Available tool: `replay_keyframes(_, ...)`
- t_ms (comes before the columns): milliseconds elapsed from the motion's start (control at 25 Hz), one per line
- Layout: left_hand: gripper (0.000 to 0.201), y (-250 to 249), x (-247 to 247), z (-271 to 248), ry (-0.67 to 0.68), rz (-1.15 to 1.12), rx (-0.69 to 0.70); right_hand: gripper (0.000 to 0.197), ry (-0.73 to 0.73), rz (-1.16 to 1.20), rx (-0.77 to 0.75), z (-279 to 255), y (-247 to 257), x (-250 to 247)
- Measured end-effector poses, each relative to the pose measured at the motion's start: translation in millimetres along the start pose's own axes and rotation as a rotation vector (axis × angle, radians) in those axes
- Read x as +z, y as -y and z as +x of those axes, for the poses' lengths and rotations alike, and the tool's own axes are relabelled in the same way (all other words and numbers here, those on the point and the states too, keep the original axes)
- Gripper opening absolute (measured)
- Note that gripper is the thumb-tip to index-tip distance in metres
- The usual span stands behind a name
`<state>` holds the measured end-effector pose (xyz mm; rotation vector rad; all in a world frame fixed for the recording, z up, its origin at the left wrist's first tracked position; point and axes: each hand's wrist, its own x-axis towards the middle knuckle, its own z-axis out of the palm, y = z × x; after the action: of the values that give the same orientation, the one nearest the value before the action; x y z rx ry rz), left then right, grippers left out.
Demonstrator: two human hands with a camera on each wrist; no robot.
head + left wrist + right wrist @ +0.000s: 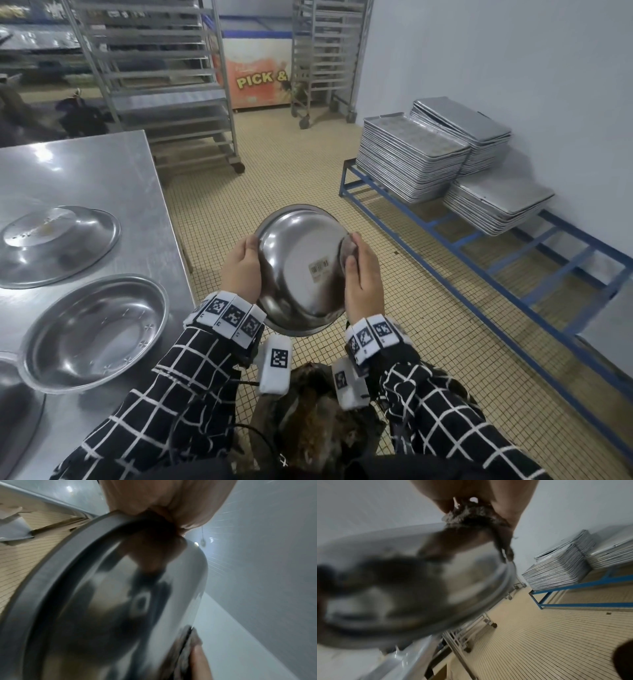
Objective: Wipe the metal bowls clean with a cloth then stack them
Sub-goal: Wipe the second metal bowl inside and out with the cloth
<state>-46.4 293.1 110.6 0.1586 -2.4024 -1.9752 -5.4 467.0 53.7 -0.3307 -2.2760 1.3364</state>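
Left hand [241, 270] grips tilted bowl [298, 267], underside facing the person (barcode label visible); right hand [363, 277] presses cloth [471, 515] to its right side, beside the table [102, 171].

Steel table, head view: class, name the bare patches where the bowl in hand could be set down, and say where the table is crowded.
On the steel table, bare surface lies beyond the upside-down bowl, toward the far edge, and in a narrower strip along the right edge beside the upright bowl. The near left is crowded: both bowls, plus another rim at the frame edge.
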Motion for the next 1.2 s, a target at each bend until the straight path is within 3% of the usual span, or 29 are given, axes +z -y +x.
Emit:
replay_keyframes(80, 0.030, 5, 1, 3, -0.030, -0.008, -0.019, 0.050, 0.070, -0.045, -0.028, -23, -12, 6)
replay_keyframes(240, 0.022, 6, 6, 1, -0.042, 0.063, 0.031, 0.058, 0.234, -0.294, -0.307, -53, -6, 26)
replay_keyframes(480, 0.031, 1, 4, -7, 0.044, 0.123, 0.211, 0.052, 0.145, -0.422, -0.549, -10, 40, 21)
replay_keyframes(600, 0.032, -2, 0, -8, 0.064, 0.139, 0.270, 0.055, 0.051, -0.465, -0.495, 14, 47, 19)
replay_keyframes(720, 0.035, -2, -5, -4, 0.079, 0.133, 0.258, 0.047, -0.051, -0.141, -0.142, 18, 37, 13)
replay_keyframes(800, 0.039, 2, -6, -1, 0.084, 0.184, 0.270, 0.046, 0.001, -0.011, 0.038, 9, 30, 8)
replay_keyframes(880, 0.039, 5, -5, 1, 0.080, 0.225, 0.271, 0.047, 0.050, -0.033, -0.043, -8, 29, 7)
replay_keyframes(1040, 0.035, 6, 0, 2, 0.121, 0.244, 0.340, 0.050, 0.100, -0.350, -0.419, -28, 37, 19)
replay_keyframes(1120, 0.033, 7, 3, 0, 0.149, 0.227, 0.380, 0.054, 0.036, -0.467, -0.449, -21, 40, 21)
replay_keyframes(1200, 0.032, 7, 4, -3, 0.153, 0.214, 0.375, 0.057, -0.010, -0.411, -0.331, -11, 41, 15)
